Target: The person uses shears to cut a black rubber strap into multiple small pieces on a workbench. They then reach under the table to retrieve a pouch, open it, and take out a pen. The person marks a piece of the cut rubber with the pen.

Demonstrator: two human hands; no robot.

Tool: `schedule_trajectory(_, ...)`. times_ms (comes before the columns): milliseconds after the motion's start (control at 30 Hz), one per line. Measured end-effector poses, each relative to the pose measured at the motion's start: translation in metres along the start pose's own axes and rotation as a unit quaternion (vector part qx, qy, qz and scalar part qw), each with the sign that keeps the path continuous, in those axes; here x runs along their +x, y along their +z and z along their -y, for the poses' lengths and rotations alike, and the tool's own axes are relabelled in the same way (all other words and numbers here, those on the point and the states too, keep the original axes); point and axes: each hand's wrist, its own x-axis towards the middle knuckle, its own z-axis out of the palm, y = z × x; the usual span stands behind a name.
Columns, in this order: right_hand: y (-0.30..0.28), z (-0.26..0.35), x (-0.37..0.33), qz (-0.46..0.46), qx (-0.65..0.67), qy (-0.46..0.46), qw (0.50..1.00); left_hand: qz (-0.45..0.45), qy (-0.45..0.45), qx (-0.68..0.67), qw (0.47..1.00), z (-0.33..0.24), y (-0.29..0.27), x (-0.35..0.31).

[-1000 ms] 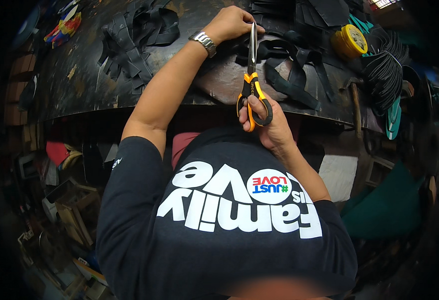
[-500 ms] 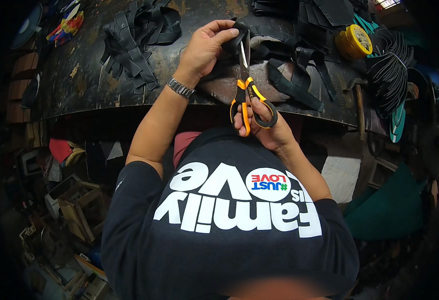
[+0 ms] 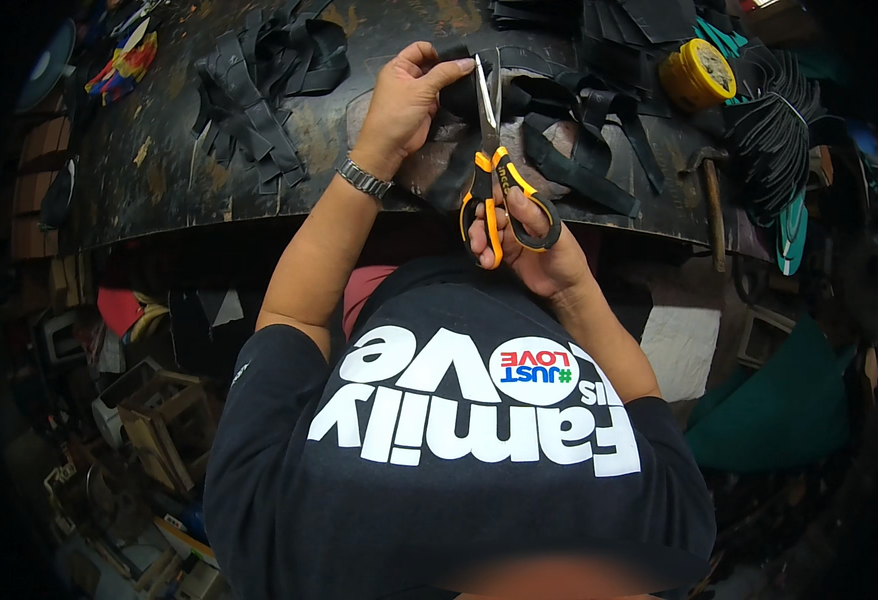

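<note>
My left hand (image 3: pixel 402 108), wearing a metal-banded watch (image 3: pixel 363 177), pinches a black strip (image 3: pixel 456 92) between thumb and fingers above the table. In my right hand (image 3: pixel 544 250) is a pair of scissors (image 3: pixel 489 155) with orange and black handles, its loops around my thumb and fingers. The scissor blades point away from me and stand slightly apart, with one tip close to my left thumb. Beneath both hands lies a brownish slab (image 3: pixel 419 165) on the table. To the right of the blades, several loose black strips (image 3: pixel 569 165) curl across it.
The dark, worn table (image 3: pixel 179 205) carries a heap of black strips (image 3: pixel 259 110) at left. At right are a yellow tub (image 3: pixel 697 75), a hammer (image 3: pixel 713 205), stacked black sheets (image 3: pixel 639 40) and a bundle of black strips (image 3: pixel 774 130). Wooden frames (image 3: pixel 164 425) stand at lower left.
The scissor blades now show apart, with one tip nearer my left thumb. The black strip in my left hand sits differently, with less of it over the blades. The whole view has shifted slightly.
</note>
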Motion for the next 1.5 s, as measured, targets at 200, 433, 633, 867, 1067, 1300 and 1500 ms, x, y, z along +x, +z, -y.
schedule_trajectory(200, 0.0, -0.002, 0.001, -0.004, 0.019, -0.005, 1.0, -0.009, -0.013, -0.025, 1.0, 0.006, 0.0, -0.002)
schedule_trajectory(433, 0.002, -0.002, -0.002, -0.052, -0.01, 0.002, 0.999, 0.01, 0.0, -0.03, 1.0, 0.01, -0.001, 0.0)
schedule_trajectory(633, 0.013, 0.006, -0.004, -0.088, -0.042, -0.026, 0.995, 0.022, -0.001, -0.075, 0.997, -0.018, -0.013, -0.008)
schedule_trajectory(867, 0.013, 0.006, 0.0, -0.023, -0.069, 0.09, 0.993, -0.066, 0.003, 0.014, 0.998, -0.045, -0.082, -0.003)
schedule_trajectory(1067, 0.008, -0.008, 0.006, -0.071, -0.062, 0.168, 0.981, -0.072, 0.015, 0.075, 0.994, -0.031, -0.086, -0.024)
schedule_trajectory(1300, 0.008, -0.007, 0.008, -0.048, -0.084, 0.162, 0.982, -0.075, 0.112, 0.543, 0.829, -0.026, -0.062, -0.027)
schedule_trajectory(1500, 0.011, -0.003, -0.002, -0.011, -0.152, 0.105, 0.983, -0.072, -0.02, 0.135, 0.988, -0.033, -0.061, -0.039)
